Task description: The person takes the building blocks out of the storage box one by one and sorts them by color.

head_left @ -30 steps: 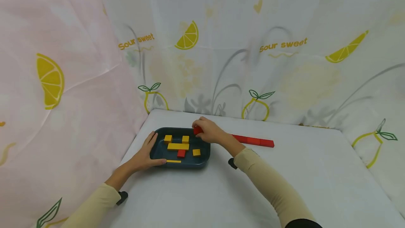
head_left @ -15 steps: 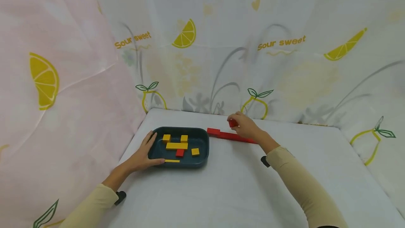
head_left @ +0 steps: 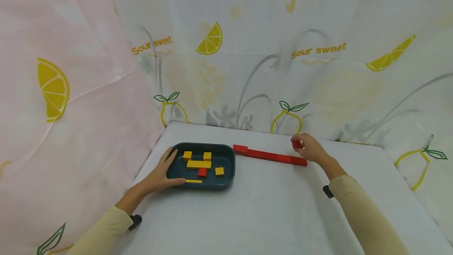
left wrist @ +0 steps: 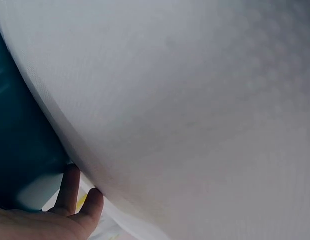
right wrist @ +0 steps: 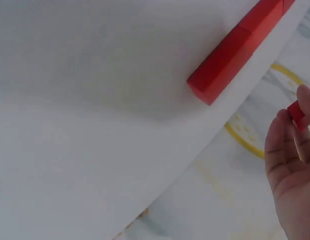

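Note:
My left hand holds the left end of a dark teal tray, thumb over the front rim and fingers along the left side. In the left wrist view, two fingers show beside the tray wall. Near the far side of the table, my right hand pinches a small red block between thumb and fingers. That block hangs over the right end of a row of red blocks reaching right from the tray. The row's left end piece rises higher than the others.
Inside the tray are a long yellow block, several small yellow blocks, a red block and a thin yellow strip. A white cloth covers the table. A lemon-print curtain hangs behind it.
My right hand has moved from the tray's far right corner to the right end of the red row, carrying the small red block. My left hand has stayed on the tray.

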Motion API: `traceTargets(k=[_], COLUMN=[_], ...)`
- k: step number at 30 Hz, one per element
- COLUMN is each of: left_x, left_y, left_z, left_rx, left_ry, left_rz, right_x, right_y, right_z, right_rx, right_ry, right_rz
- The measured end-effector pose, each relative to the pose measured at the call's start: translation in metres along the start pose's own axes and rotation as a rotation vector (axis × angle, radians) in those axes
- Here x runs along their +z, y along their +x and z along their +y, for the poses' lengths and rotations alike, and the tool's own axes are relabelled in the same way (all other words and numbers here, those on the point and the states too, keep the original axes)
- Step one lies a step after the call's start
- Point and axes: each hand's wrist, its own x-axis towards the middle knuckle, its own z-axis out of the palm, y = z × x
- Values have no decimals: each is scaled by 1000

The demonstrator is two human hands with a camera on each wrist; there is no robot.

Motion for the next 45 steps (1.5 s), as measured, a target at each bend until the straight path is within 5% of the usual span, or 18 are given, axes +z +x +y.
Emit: traceTargets(k=[21,32,45], left_x=[2,-2,-4], left_y=[3,2,2], left_z=[-1,3,5], left_rx=[-7,-32,-45], left_ry=[-3,-4,3], left_rz=[-2,-10,-14], right_x=[-6,3,10], right_y=[-40,-48,-44], right_z=[62,76,78], right_rx=[146,332,378], right_ry=[30,171,265], right_rz=[7,-147,-151])
